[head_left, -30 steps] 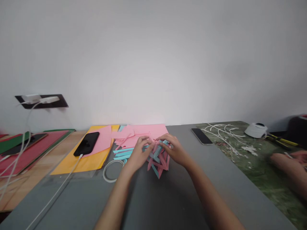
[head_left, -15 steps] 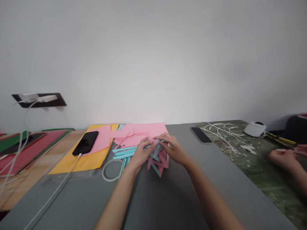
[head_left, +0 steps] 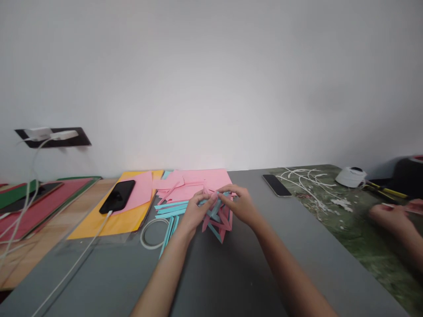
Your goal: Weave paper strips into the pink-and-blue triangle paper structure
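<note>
A woven cluster of pink and blue paper strips (head_left: 219,221) stands on the grey table (head_left: 231,273) in front of me. My left hand (head_left: 194,212) pinches its upper left side with closed fingers. From the right, my right hand (head_left: 238,204) grips the top of the same cluster, fingers curled. The fingertips of both hands almost meet above it. Loose blue strips (head_left: 168,210) lie just left of my left hand, and pink paper sheets (head_left: 194,180) lie behind the cluster.
A black phone (head_left: 118,196) on a white cable rests on yellow and pink paper at the left. A coiled white cable (head_left: 150,233) lies near the strips. Another phone (head_left: 276,185), white wire scraps (head_left: 310,180) and another person's hand (head_left: 391,218) are at the right.
My hands have shifted slightly on the strip cluster, fingertips closing together over its top. The other person's hand at the right has moved a little.
</note>
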`<state>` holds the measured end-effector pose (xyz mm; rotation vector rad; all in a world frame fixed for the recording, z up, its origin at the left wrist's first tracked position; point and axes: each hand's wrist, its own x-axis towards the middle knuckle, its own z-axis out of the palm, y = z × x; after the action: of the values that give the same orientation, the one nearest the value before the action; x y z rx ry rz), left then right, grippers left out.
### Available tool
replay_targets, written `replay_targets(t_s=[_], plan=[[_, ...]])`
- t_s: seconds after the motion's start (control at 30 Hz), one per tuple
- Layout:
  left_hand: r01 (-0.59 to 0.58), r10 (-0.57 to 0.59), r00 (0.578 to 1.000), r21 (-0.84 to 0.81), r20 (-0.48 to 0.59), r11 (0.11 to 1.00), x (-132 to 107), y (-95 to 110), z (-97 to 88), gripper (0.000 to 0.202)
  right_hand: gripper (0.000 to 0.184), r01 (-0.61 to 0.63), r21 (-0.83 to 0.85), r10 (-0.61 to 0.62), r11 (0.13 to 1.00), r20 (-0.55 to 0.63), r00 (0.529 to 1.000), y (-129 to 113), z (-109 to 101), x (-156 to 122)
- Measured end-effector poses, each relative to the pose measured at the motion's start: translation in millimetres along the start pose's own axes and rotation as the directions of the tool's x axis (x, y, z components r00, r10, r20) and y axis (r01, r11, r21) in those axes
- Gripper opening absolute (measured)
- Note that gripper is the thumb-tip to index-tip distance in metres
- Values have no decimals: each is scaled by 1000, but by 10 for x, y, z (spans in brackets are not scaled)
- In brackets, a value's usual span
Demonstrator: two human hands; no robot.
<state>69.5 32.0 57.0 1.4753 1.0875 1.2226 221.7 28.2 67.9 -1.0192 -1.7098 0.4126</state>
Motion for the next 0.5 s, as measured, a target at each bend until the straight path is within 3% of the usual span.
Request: replay_targets(t_s=[0.17, 0.5], plan=[[16, -16, 999, -5, -44, 1000, 12, -46, 20, 30, 11, -12, -79, 12, 997, -2, 1000, 2, 24, -4], [18, -17, 993, 3, -115, 1000, 13, -69, 11, 28, 11, 21, -47, -21, 999, 4, 1000, 31, 66, -15]])
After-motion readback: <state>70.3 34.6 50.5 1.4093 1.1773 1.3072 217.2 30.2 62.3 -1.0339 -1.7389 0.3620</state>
